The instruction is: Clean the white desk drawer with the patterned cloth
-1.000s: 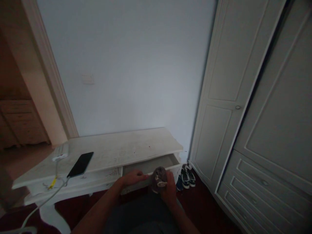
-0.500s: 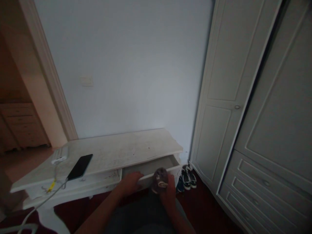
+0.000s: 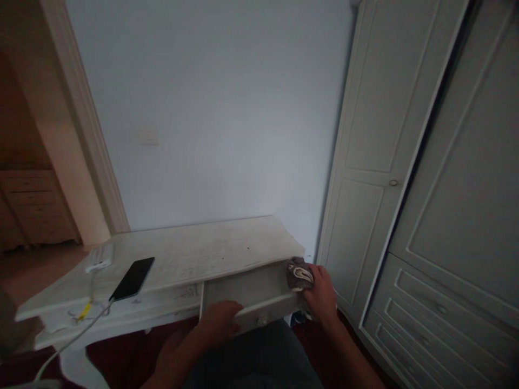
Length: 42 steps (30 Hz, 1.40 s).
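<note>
My left hand (image 3: 221, 321) grips the front panel of a pulled-out drawer (image 3: 247, 289), near its left end, with the fingers wrapped over the panel's top edge. In my right hand (image 3: 322, 289) is a rolled-up brown cloth (image 3: 298, 274) with white markings. The hand holds it from the right side, over the drawer's right end. Pale bare bottom shows inside the drawer. On the drawer front sits a small round knob (image 3: 262, 321).
The drawer belongs to a worn white table (image 3: 190, 248) against the wall. On its left lie a black phone (image 3: 133, 278) on a white cable (image 3: 71, 341) and a white box-shaped device (image 3: 100, 258). A wardrobe (image 3: 363, 216) stands right. Shoes (image 3: 298, 319) are partly hidden below.
My right hand has carried the cloth right and up, from the drawer front to over its right end. The drawer stands further out, with my left hand still on its front.
</note>
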Motion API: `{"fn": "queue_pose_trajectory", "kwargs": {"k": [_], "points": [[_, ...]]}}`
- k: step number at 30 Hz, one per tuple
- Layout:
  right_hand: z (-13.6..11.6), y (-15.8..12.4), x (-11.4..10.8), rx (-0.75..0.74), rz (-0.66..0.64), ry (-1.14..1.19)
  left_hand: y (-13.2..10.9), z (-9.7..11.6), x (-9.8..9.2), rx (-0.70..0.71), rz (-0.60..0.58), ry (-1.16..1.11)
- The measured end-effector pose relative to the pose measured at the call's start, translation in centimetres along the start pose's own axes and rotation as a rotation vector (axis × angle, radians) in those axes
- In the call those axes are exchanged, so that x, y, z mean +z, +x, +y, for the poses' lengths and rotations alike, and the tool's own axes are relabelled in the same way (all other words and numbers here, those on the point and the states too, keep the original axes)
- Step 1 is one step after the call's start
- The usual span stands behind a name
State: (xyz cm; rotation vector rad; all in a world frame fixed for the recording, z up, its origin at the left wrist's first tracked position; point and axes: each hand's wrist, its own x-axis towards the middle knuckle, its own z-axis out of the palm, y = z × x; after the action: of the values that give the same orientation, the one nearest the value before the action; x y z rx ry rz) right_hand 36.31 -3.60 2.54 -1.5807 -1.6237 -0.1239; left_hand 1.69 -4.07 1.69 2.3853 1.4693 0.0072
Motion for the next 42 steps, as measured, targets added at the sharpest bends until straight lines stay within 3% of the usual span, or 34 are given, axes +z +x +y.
{"fn": "queue_pose_trajectory", "kwargs": {"k": [2,4,7,9,14,18,21,23,25,29,32,35,38,42], "points": [[-1.7,2.0,-0.8,-0.058,-0.164,-0.089,-1.2,0.6,0.4,-0.01,0.001,0.006],[-3.4,3.6,-0.1,-0.13,-0.383,-0.201,-2.2,1.0,0.8,-0.024,-0.002,0.008],[-5.4,4.8,3.3,-0.211,-0.658,-0.322,-3.1,1.6,1.4,-0.031,-0.004,-0.006],[-6.7,4.7,6.4,-0.223,-0.723,-0.334,-3.3,1.8,1.7,-0.029,-0.004,-0.016],[-10.7,2.8,13.1,-0.281,-0.806,-0.263,-3.1,2.2,2.2,-0.054,0.0,-0.032],[-13.0,1.0,15.6,-0.468,-0.885,-0.144,-3.0,2.8,2.3,-0.049,-0.001,-0.057],[-12.4,0.2,15.4,-0.634,-0.938,-0.077,-3.1,3.5,2.2,-0.052,-0.064,-0.034],[-10.7,0.2,14.3,-0.654,-0.982,-0.088,-3.2,3.9,1.9,-0.041,-0.081,-0.029],[-8.4,0.7,12.6,-0.537,-0.971,-0.158,-3.2,4.1,1.8,-0.023,-0.077,-0.031],[-4.2,2.4,9.6,-0.174,-0.791,-0.345,-2.9,3.7,2.0,0.003,-0.094,0.005],[-3.6,3.3,9.4,-0.06,-0.711,-0.408,-2.3,3.3,2.5,0.019,-0.111,0.036],[-6.0,2.8,11.6,-0.087,-0.688,-0.373,-1.7,3.1,2.9,0.0,-0.131,0.059],[-9.8,1.5,14.7,-0.205,-0.724,-0.278,-1.3,2.9,3.2,-0.001,-0.161,0.057],[-13.2,-0.3,17.2,-0.543,-0.832,-0.139,-1.0,2.0,4.1,0.015,-0.146,0.021]]}}
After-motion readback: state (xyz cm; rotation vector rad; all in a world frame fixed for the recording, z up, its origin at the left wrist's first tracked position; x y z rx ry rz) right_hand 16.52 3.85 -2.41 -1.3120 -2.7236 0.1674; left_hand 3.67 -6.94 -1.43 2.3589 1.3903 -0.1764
